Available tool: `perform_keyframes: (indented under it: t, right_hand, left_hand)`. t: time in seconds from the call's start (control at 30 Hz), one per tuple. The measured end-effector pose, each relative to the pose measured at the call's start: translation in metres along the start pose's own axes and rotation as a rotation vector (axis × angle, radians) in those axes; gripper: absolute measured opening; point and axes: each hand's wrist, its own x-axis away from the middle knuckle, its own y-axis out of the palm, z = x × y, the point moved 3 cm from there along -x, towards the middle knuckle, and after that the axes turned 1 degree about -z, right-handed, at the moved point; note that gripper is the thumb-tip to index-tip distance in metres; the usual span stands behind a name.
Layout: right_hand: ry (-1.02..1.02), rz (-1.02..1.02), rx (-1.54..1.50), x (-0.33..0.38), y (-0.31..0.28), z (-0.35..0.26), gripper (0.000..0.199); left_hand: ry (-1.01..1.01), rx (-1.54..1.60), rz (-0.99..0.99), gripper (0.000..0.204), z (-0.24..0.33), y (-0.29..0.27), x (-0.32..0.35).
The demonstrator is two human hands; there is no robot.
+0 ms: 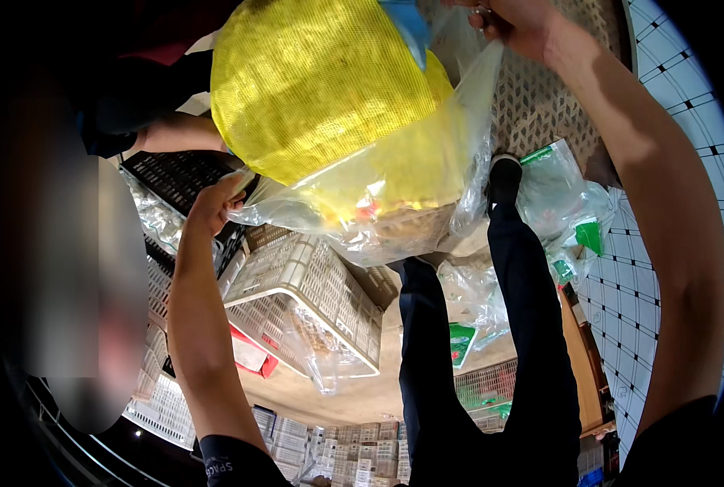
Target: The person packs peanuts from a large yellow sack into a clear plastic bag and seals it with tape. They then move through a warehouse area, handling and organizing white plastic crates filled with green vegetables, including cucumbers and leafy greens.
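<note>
My left hand [217, 201] pinches the near-left edge of a large clear plastic bag [459, 134]. Up at the far right, my right hand [514, 28] is closed on the bag's other edge, so the mouth is stretched wide between them. A bulging yellow mesh sack [321, 81] leans into that mouth, its lower part behind the clear film. Something brownish shows at the bag's bottom, too blurred to name. Another person's forearm [179, 134] reaches to the sack from the left. A blue piece [411, 28], glove or cloth, touches the sack's far right side.
A white plastic crate [297, 264] lies tipped beside my left forearm, with clear film at its opening. Black crates [175, 174] stand at the left. Loose clear and green packaging [553, 191] lies around my feet. White tiling [642, 284] runs along the right; several crates [362, 450] stand behind me.
</note>
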Motion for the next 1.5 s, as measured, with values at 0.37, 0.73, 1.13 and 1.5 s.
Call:
perform_keyframes:
  t: [0.37, 0.73, 1.13, 1.5]
  right_hand:
    - [0.011, -0.123, 0.013, 0.040, -0.017, 0.000, 0.060]
    - [0.023, -0.047, -0.032, 0.052, 0.001, 0.022, 0.050]
    - [0.065, -0.023, -0.103, 0.059, -0.001, 0.026, 0.026]
    - [0.030, -0.013, -0.157, 0.036, 0.002, 0.036, 0.050]
  left_hand:
    - [0.266, 0.447, 0.106, 0.017, 0.013, -0.002, 0.049]
    - [0.313, 0.659, 0.085, 0.021, -0.012, 0.023, 0.026]
    - [0.418, 0.648, -0.060, 0.021, 0.014, 0.016, 0.058]
    - [0.378, 0.699, 0.054, 0.018, 0.004, 0.041, 0.028]
